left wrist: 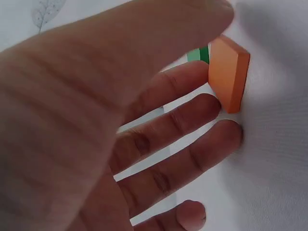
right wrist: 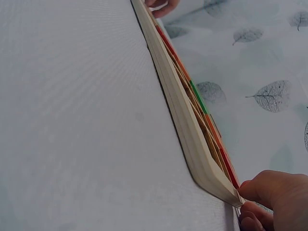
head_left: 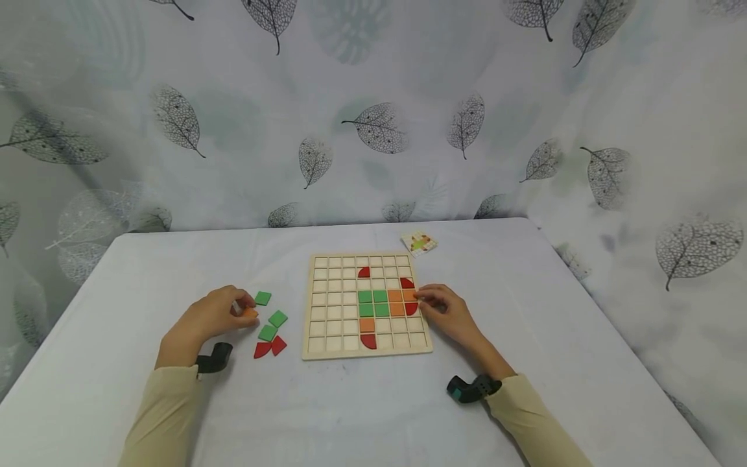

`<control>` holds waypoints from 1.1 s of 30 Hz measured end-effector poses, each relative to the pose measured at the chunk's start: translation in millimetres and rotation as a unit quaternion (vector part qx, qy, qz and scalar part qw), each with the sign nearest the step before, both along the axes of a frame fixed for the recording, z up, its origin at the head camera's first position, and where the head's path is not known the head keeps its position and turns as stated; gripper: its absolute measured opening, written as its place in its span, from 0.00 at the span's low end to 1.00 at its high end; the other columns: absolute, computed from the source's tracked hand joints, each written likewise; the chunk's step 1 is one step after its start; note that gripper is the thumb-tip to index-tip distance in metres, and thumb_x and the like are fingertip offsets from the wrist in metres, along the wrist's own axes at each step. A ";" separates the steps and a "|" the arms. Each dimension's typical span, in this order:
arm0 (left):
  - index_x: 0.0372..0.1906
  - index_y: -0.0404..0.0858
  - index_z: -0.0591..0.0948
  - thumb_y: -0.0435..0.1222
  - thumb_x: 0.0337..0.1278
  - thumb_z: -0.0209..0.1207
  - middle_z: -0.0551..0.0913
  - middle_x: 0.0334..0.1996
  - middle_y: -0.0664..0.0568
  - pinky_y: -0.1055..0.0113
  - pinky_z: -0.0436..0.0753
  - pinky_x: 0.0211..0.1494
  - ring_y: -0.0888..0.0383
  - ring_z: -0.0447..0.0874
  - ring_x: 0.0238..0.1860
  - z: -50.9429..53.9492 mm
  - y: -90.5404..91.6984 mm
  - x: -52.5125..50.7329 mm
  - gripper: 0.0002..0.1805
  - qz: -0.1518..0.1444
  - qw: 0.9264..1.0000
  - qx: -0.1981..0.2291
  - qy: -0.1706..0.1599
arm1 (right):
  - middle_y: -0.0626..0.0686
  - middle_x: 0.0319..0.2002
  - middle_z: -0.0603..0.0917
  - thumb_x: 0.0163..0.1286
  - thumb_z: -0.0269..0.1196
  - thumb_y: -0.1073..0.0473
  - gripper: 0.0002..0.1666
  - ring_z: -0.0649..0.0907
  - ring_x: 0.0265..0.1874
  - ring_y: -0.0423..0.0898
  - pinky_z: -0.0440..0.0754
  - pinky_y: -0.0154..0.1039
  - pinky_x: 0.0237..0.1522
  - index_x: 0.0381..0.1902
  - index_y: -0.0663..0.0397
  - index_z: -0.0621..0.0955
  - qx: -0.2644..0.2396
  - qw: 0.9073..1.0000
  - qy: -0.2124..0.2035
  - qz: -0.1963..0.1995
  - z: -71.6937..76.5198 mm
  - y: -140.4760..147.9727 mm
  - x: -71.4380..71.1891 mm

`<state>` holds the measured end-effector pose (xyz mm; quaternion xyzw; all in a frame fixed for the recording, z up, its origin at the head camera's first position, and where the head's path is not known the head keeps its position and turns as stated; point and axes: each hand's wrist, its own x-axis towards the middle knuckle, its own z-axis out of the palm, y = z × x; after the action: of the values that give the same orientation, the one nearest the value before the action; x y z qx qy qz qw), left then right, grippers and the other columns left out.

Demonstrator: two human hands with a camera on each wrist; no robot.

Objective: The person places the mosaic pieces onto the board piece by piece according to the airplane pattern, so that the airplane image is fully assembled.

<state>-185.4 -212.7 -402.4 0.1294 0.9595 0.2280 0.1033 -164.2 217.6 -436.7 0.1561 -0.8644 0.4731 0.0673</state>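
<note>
Orange tile [left wrist: 226,72]: pinched in the fingertips of your left hand [head_left: 216,316], left of the wooden grid board [head_left: 350,356]; whether the tile also touches the counter [head_left: 303,415], you cannot tell. Your right hand [head_left: 448,314] has its fingertips at the board's right rim; whether they grip it or merely touch is unclear. Hands well apart, one on either side of the board.

Handling, judged by look: the tile seems light, stiff and hardly fragile; its flat, smooth faces may slip or pivot in a loose pinch. Best hold: two opposite side edges, thumb against fingers, with the underside left free. The board looks rigid, so steady it by the rim, away from the filled cells.

Near your left hand lie three loose green tiles [head_left: 278,318], plus a red quarter-round [head_left: 262,350] and a second red piece [head_left: 279,345], thin enough to need lifting by an edge.
</note>
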 end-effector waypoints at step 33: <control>0.45 0.30 0.80 0.34 0.52 0.68 0.82 0.36 0.45 0.52 0.81 0.44 0.49 0.80 0.39 2.4 -1.4 -0.5 0.17 0.011 0.999 0.047 -0.008 | 0.69 0.51 0.78 0.65 0.61 0.75 0.13 0.80 0.43 0.62 0.80 0.46 0.46 0.48 0.74 0.81 0.002 1.000 -0.003 -0.005 3.4 -2.8 2.0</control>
<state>-185.9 -214.1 -400.0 0.1216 0.9484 0.2745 0.1019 -162.2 214.9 -433.3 0.1504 -0.8663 0.4717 0.0666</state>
